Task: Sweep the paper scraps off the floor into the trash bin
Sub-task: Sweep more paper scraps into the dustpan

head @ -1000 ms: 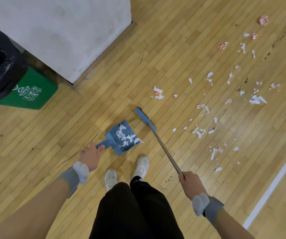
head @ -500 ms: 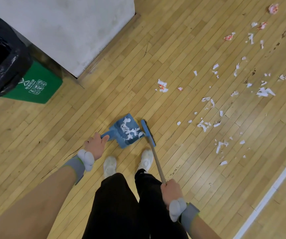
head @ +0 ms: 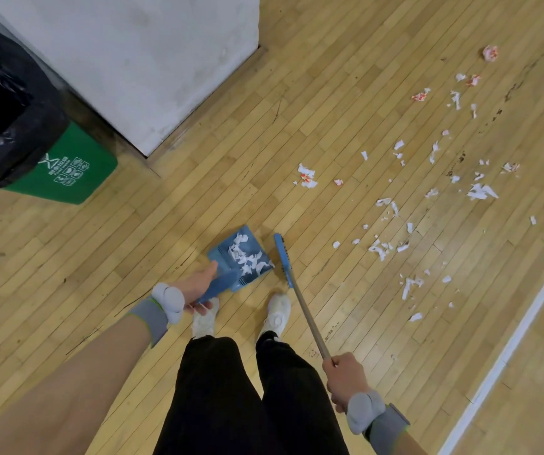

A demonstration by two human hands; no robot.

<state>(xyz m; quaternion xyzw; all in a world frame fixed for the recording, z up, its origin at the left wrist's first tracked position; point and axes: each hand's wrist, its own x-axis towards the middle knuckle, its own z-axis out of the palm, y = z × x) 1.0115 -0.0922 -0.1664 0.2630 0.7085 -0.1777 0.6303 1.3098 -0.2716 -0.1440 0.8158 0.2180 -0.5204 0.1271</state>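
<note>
Holding blue dustpan (head: pixel 231 254) low by my feet, my left hand (head: pixel 195 285) with fingers curled round its handle, mouth facing the broom (head: pixel 282 257) to catch sweepings. My right hand (head: pixel 346 379) clenches the broomstick. Paper scraps (head: pixel 379 249): some in the pan, most strewn on the floor (head: pixel 346 110). Green trash bin (head: pixel 67 172): well left.

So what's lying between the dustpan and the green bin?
Nothing: the head view shows only bare wooden floor between the dustpan and the bin.

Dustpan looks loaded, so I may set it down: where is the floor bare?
Bare floor lies between the dustpan, the green trash bin and the white wall. Right of the broom, paper scraps crowd it.
</note>
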